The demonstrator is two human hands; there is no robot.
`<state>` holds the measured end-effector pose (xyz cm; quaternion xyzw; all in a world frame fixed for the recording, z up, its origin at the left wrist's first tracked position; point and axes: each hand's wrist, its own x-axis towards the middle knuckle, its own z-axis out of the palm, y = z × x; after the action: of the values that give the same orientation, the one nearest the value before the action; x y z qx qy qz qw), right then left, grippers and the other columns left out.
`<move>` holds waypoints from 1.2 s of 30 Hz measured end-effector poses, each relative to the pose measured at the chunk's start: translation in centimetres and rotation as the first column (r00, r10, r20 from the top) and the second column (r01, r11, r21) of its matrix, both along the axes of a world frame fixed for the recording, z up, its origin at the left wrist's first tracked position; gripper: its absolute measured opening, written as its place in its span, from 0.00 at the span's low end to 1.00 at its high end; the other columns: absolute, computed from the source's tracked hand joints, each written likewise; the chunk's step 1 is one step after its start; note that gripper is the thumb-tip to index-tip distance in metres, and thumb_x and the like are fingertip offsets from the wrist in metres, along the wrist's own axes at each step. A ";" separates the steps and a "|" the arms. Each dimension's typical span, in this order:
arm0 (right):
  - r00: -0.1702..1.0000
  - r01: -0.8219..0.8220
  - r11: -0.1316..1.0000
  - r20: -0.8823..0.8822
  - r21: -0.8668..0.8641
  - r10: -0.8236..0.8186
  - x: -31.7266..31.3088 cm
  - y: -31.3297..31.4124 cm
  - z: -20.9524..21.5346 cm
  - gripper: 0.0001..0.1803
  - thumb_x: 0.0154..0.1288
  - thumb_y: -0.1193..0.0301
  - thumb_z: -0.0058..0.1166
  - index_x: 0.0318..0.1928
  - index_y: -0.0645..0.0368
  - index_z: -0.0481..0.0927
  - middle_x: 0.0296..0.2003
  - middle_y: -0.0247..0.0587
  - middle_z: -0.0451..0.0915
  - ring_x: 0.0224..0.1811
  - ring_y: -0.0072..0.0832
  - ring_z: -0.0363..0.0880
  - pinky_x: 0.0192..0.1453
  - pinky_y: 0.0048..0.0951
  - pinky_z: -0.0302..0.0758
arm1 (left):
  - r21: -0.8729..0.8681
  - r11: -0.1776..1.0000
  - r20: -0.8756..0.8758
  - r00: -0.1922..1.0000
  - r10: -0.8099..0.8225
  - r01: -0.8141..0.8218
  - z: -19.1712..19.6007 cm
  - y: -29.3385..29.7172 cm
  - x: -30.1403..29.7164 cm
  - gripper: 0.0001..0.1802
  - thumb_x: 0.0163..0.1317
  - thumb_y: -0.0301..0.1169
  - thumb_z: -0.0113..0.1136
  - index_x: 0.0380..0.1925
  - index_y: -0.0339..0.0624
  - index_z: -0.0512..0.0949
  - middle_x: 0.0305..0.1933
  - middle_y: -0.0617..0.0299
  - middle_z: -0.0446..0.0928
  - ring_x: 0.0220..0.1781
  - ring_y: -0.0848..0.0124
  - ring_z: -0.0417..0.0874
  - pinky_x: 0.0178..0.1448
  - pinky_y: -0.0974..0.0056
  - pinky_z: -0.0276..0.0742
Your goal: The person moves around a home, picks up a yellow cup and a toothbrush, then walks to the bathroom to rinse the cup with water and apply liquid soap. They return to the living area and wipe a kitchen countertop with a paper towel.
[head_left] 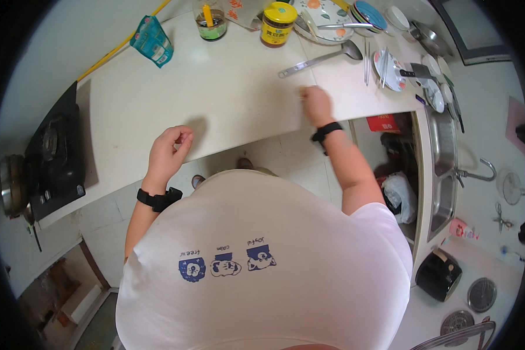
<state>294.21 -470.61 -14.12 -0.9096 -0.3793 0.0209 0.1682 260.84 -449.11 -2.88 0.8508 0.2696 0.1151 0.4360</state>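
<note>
My left hand [170, 150] hovers at the front edge of the white counter [216, 93], its fingers curled in and nothing seen in them. My right hand [317, 106] is closed in a loose fist over the counter, further right and further back; nothing shows in it either. Beyond the right hand lies a metal ladle [321, 60], its bowl to the right. Behind the ladle stands a jar with a yellow lid [276, 24]. A pair of chopsticks [367, 61] rests to the ladle's right.
A teal pouch [153, 42] and a glass jar with a yellow handle [209, 22] stand at the back. Plates [324, 17], bowls and a cleaver [418, 70] crowd the far right, above a double sink [443, 169]. A black stove [55, 146] is at the left.
</note>
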 end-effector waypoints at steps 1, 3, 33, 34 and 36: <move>0.997 0.065 0.996 0.048 -0.066 -0.062 1.8 -1.1 0.5 0.08 0.59 0.72 0.50 0.26 0.56 0.81 0.27 0.50 0.79 0.34 0.46 0.80 0.39 0.46 0.76 | 0.011 1.000 -0.006 1.000 0.011 -0.011 0.1 0.0 -0.2 0.08 0.62 0.29 0.60 0.39 0.38 0.79 0.34 0.59 0.78 0.34 0.71 0.77 0.31 0.68 0.75; 0.996 -0.071 0.997 0.049 -0.013 0.072 2.0 -0.8 0.3 0.06 0.59 0.73 0.50 0.29 0.56 0.81 0.30 0.50 0.80 0.37 0.45 0.80 0.41 0.44 0.76 | 0.021 0.999 -0.028 0.999 0.040 -0.039 0.1 0.1 -0.7 0.08 0.62 0.29 0.60 0.40 0.38 0.79 0.35 0.59 0.78 0.34 0.71 0.78 0.31 0.68 0.75; 0.901 -0.418 0.903 0.078 -0.101 0.426 -3.3 27.3 -1.3 0.12 0.64 0.68 0.46 0.34 0.61 0.80 0.34 0.53 0.82 0.40 0.49 0.80 0.44 0.48 0.76 | 0.017 0.856 -0.108 0.850 0.516 -0.517 -1.4 -2.9 -12.2 0.09 0.62 0.31 0.61 0.40 0.38 0.79 0.33 0.58 0.79 0.35 0.67 0.81 0.38 0.66 0.76; 0.916 -0.376 0.921 0.104 -0.103 0.386 -2.1 27.5 -1.0 0.13 0.66 0.67 0.44 0.34 0.58 0.81 0.35 0.50 0.83 0.41 0.46 0.82 0.44 0.46 0.78 | 0.011 0.851 -0.119 0.844 0.523 -0.526 -1.6 -3.4 -12.7 0.09 0.62 0.30 0.61 0.40 0.39 0.79 0.34 0.59 0.79 0.35 0.69 0.80 0.36 0.67 0.75; 0.942 -0.319 0.944 0.084 -0.082 0.325 -2.3 28.3 -1.1 0.10 0.63 0.69 0.47 0.33 0.58 0.81 0.35 0.51 0.82 0.42 0.47 0.81 0.44 0.45 0.77 | -0.007 0.844 -0.135 0.837 0.531 -0.536 -2.0 -4.4 -13.4 0.09 0.61 0.29 0.62 0.41 0.40 0.80 0.35 0.61 0.79 0.36 0.72 0.79 0.32 0.69 0.73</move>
<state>291.90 -442.26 -15.26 -0.8405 -0.5296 0.0171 0.1132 247.43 -453.49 -4.87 0.7377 0.5257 0.1712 0.3874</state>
